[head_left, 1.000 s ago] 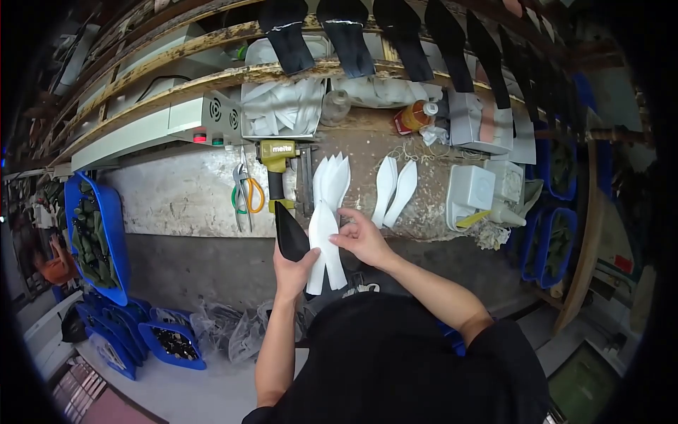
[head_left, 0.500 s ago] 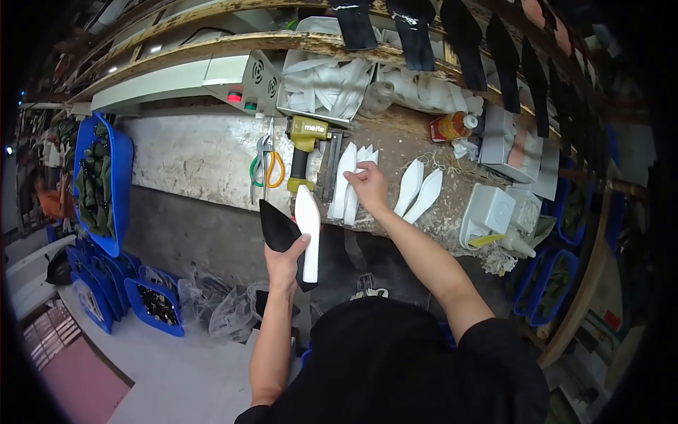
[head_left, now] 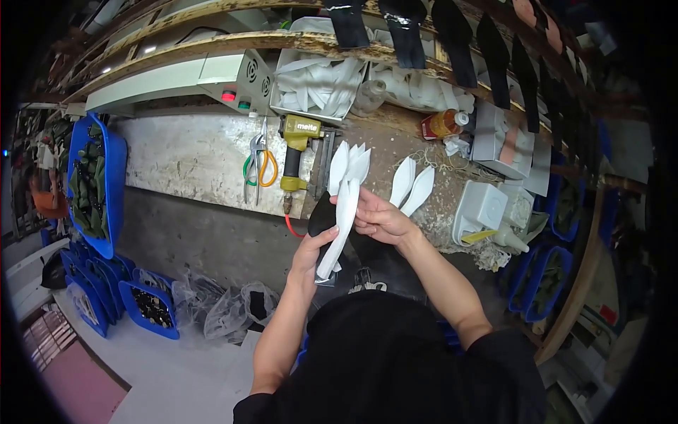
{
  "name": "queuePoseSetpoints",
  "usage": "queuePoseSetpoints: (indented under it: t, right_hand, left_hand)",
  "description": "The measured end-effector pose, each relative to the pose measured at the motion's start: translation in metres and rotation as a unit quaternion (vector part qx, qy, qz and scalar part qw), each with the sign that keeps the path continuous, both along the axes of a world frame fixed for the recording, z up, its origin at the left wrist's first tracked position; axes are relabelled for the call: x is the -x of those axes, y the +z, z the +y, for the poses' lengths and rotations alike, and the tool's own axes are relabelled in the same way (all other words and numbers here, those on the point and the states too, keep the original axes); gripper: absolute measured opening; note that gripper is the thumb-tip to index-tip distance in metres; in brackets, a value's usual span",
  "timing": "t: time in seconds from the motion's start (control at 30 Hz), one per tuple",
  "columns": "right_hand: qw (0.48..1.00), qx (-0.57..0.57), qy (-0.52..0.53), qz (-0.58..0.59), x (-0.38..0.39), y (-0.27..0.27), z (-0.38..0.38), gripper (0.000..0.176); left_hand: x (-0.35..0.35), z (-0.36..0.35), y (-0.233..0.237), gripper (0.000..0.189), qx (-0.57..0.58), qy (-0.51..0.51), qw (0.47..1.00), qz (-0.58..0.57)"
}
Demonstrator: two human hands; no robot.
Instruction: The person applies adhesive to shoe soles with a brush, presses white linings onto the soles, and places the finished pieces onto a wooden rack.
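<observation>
My left hand (head_left: 314,249) is closed around the lower part of a white insole-shaped piece (head_left: 345,219) and a black pointed piece (head_left: 321,218) behind it. My right hand (head_left: 383,218) has its fingers curled in at the right edge of the white pieces, pinching there; its fingertips are partly hidden. Just beyond my hands, several white insole-shaped pieces (head_left: 340,164) lie fanned on the bench. Two more white pieces (head_left: 421,189) rest to the right of them.
A nail gun (head_left: 301,145) with a red hose lies left of the white pieces, beside scissors (head_left: 267,168) with orange handles. Behind stand a box of white strips (head_left: 318,113) and a bottle (head_left: 445,125). A blue bin (head_left: 121,169) is at left; black pieces hang overhead.
My right hand has come from the bench pile toward me, meeting my left hand. My left hand has moved right and the held pieces now tilt, with the black one mostly covered.
</observation>
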State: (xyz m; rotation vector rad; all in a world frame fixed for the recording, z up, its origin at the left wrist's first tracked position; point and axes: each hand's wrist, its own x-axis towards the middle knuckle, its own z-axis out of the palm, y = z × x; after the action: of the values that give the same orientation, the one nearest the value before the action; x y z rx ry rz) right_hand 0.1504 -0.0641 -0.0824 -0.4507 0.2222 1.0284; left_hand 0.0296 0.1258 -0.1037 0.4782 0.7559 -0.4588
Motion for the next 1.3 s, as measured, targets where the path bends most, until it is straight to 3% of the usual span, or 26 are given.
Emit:
queuePoseSetpoints:
  t: [0.17, 0.23, 0.3, 0.33, 0.47, 0.5, 0.57, 0.63, 0.8, 0.87, 0.9, 0.97, 1.03, 1.07, 1.13, 1.17, 1.3]
  right_hand:
    - [0.999, 0.044, 0.016, -0.018, -0.004, -0.029, -0.011, 0.039]
    - [0.997, 0.081, 0.017, -0.007, -0.020, -0.044, -0.017, 0.032]
    - [0.950, 0.298, 0.048, -0.077, -0.045, -0.057, -0.018, 0.021]
    - [0.950, 0.297, 0.053, -0.077, -0.050, -0.067, -0.015, 0.021]
    - [0.854, 0.487, 0.031, -0.182, -0.068, -0.113, 0.001, 0.030]
    - [0.853, 0.487, 0.035, -0.185, -0.068, -0.118, 0.003, 0.030]
    - [0.787, 0.543, -0.009, -0.295, -0.066, -0.123, 0.007, 0.031]
    - [0.704, 0.590, -0.052, -0.391, -0.059, -0.122, 0.010, 0.032]
    - [0.661, 0.617, -0.053, -0.424, -0.096, -0.030, 0.044, 0.033]
    - [0.708, 0.522, -0.038, -0.474, -0.131, -0.009, 0.068, 0.030]
    - [0.702, 0.526, -0.037, -0.478, -0.152, 0.006, 0.085, 0.030]
    - [0.592, 0.592, 0.064, -0.543, -0.200, 0.025, 0.128, 0.034]
    - [0.449, 0.601, 0.013, -0.661, -0.241, 0.002, 0.162, 0.035]
    - [0.446, 0.602, 0.016, -0.663, -0.262, -0.020, 0.173, 0.035]
    - [0.243, 0.714, 0.040, -0.655, -0.286, -0.055, 0.189, 0.033]
    - [0.242, 0.714, 0.042, -0.655, -0.285, -0.047, 0.195, 0.033]
    - [0.418, 0.682, 0.114, -0.590, -0.259, 0.017, 0.192, 0.033]
  left_hand:
    - [-0.009, -0.006, 0.021, 0.033, -0.046, 0.000, 0.999, 0.000]
    - [-0.007, 0.000, 0.020, 0.032, -0.143, 0.028, 0.989, 0.009]
    - [-0.003, 0.015, 0.021, 0.031, -0.245, 0.064, 0.967, 0.020]
    - [0.002, 0.023, 0.024, 0.031, -0.246, 0.068, 0.967, 0.023]
    - [0.023, 0.052, 0.037, 0.033, -0.259, 0.076, 0.962, 0.046]
    - [0.027, 0.053, 0.039, 0.033, -0.258, 0.082, 0.962, 0.046]
    - [0.025, 0.056, 0.039, 0.033, -0.255, 0.100, 0.961, 0.041]
    - [0.028, 0.057, 0.041, 0.034, -0.248, 0.114, 0.961, 0.043]
    - [0.016, 0.072, 0.039, 0.034, -0.217, 0.120, 0.968, 0.026]
    - [0.011, 0.083, 0.038, 0.034, -0.207, 0.125, 0.970, 0.017]
    - [0.008, 0.087, 0.038, 0.034, -0.201, 0.128, 0.971, 0.012]
    - [0.002, 0.097, 0.037, 0.034, -0.193, 0.137, 0.972, 0.004]
    - [-0.002, 0.107, 0.037, 0.034, -0.193, 0.145, 0.970, -0.001]
    - [-0.002, 0.114, 0.037, 0.034, -0.199, 0.148, 0.969, -0.005]
    - [-0.002, 0.126, 0.039, 0.034, -0.212, 0.153, 0.965, -0.010]
    - [-0.002, 0.133, 0.039, 0.034, -0.210, 0.153, 0.966, -0.009]
    - [0.000, 0.150, 0.042, 0.032, -0.213, 0.163, 0.963, 0.005]
